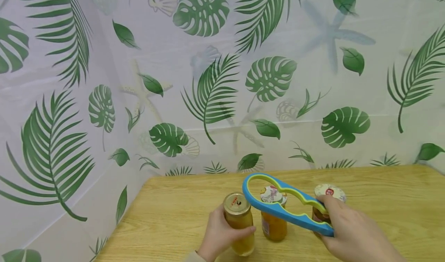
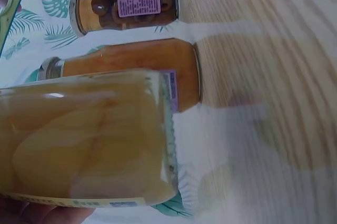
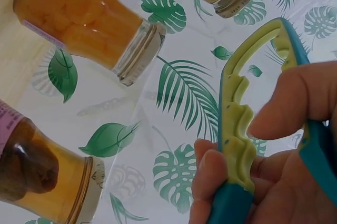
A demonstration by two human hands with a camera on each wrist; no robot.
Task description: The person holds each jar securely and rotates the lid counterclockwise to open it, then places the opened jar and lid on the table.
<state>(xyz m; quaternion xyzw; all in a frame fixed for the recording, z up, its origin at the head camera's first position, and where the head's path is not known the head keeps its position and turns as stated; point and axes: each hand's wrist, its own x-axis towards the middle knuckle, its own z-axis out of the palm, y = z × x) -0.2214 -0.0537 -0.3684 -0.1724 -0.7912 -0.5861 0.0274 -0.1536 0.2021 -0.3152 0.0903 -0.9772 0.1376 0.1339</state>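
Note:
Three glass jars stand in a row on a wooden table [image 1: 382, 208]. My left hand [image 1: 219, 235] grips the left jar [image 1: 239, 223], which has a gold lid and pale fruit inside [image 2: 84, 140]. The middle jar [image 1: 274, 215] holds orange preserve [image 2: 131, 63] under a white printed lid. The right jar [image 1: 325, 200] has dark contents [image 2: 126, 6]. My right hand [image 1: 351, 231] holds the handle of a blue and green jar opener [image 1: 281, 202], its large loop hanging over the middle jar. In the right wrist view my fingers [image 3: 295, 98] curl round the opener's handle [image 3: 237, 145].
A white curtain printed with green leaves [image 1: 208, 84] hangs behind and to the left of the table. The table's left edge [image 1: 121, 223] runs close to the left jar. Bare wood stretches to the right of the jars.

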